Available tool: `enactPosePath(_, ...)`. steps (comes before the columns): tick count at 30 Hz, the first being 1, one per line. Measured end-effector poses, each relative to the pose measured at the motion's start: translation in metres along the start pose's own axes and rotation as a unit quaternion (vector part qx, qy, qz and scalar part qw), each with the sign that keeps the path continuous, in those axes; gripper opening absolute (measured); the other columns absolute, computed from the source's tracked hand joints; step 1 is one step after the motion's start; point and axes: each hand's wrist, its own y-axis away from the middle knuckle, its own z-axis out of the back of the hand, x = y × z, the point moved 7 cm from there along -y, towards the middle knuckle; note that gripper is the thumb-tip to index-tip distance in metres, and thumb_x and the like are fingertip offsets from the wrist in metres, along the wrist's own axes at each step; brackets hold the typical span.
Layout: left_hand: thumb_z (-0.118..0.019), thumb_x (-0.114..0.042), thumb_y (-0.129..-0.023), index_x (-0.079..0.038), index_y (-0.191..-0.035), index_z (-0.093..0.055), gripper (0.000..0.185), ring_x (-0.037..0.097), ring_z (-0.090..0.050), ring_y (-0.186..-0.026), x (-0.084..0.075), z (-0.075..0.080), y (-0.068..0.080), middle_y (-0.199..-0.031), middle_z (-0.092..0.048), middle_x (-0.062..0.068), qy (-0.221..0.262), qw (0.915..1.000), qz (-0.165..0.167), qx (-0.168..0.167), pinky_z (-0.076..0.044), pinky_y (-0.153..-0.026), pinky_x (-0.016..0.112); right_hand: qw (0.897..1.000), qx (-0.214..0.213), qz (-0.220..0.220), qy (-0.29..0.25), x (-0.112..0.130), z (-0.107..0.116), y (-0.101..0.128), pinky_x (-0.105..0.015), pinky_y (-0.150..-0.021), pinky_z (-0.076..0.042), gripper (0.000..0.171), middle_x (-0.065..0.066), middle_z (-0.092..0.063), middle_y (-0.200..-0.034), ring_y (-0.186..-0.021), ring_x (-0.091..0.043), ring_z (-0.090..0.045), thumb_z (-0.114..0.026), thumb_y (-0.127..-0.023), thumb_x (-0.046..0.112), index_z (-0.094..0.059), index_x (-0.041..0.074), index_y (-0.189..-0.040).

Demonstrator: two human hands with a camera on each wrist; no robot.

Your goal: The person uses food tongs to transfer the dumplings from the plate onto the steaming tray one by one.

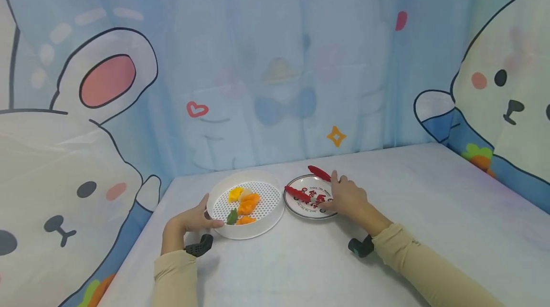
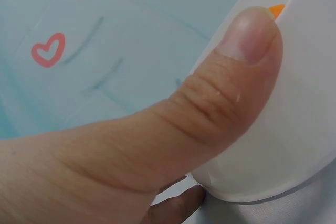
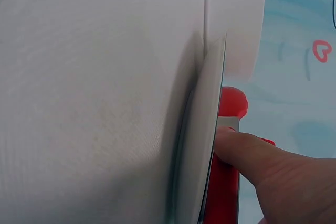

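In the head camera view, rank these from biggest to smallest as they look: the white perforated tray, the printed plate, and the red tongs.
1. White perforated tray, widest.
2. Printed plate, clearly smaller across than the tray.
3. Red tongs, smallest, though the right hand partly covers them, so their full length is unsure.

Bare table [image 1: 429,192] right of plate [image 1: 301,209]; steamer tray [image 1: 266,223] left.

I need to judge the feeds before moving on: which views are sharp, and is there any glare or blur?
Head view: even soft light, faint shadows, edges bowed, tongs small. Left wrist view: thumb fills the frame, tray washed out. Right wrist view: plate edge-on, table a pale blur.
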Motion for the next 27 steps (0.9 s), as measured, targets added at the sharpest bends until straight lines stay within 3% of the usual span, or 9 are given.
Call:
enactPosePath(12, -0.078, -0.051, -0.072, -0.006, -0.152, 0.007, 0.125, 0.046, -0.01, -0.144, 0.001, 0.0, 0.004, -0.158, -0.004, 0.024, -0.005, 1.0, 0.006, 0.0, -0.017, -0.111, 0.066, 1.0, 0.007, 0.002, 0.03, 0.01, -0.001, 0.007, -0.049, -0.075, -0.056, 0.107, -0.032, -0.05, -0.129, -0.105, -0.041, -0.059, -0.077, -0.072, 0.052, -0.026, -0.011, -0.143)
enactPosePath(17, -0.078, -0.052, -0.071, -0.006, -0.152, 0.006, 0.126, 0.046, -0.015, -0.142, -0.002, 0.002, 0.007, -0.155, -0.016, 0.027, -0.021, 0.9995, 0.023, 0.001, -0.02, -0.111, 0.065, 0.999, 0.018, 0.011, 0.046, 0.011, 0.004, 0.008, -0.049, -0.075, -0.056, 0.104, -0.031, -0.052, -0.127, -0.1, -0.039, -0.062, -0.074, -0.074, 0.052, -0.028, -0.009, -0.144)
enactPosePath(23, -0.073, -0.055, -0.075, -0.007, -0.153, -0.002, 0.115, 0.045, -0.018, -0.142, -0.019, 0.004, 0.01, -0.156, -0.016, 0.024, -0.057, 0.9983, 0.013, 0.0, -0.021, -0.111, 0.064, 0.998, 0.037, 0.019, 0.051, 0.005, 0.015, 0.01, -0.057, -0.085, -0.051, 0.097, -0.028, -0.053, -0.13, -0.11, -0.042, -0.058, -0.069, -0.078, 0.055, -0.031, -0.005, -0.144)
enactPosePath(27, -0.064, -0.059, -0.081, -0.006, -0.153, -0.008, 0.106, 0.044, -0.018, -0.143, -0.035, 0.007, 0.013, -0.157, -0.014, 0.022, -0.086, 0.996, 0.009, -0.021, -0.023, -0.111, 0.063, 0.998, 0.017, 0.03, 0.056, 0.001, 0.029, 0.009, -0.056, -0.083, -0.053, 0.088, -0.027, -0.055, -0.128, -0.113, -0.041, -0.057, -0.067, -0.081, 0.054, -0.039, -0.004, -0.141)
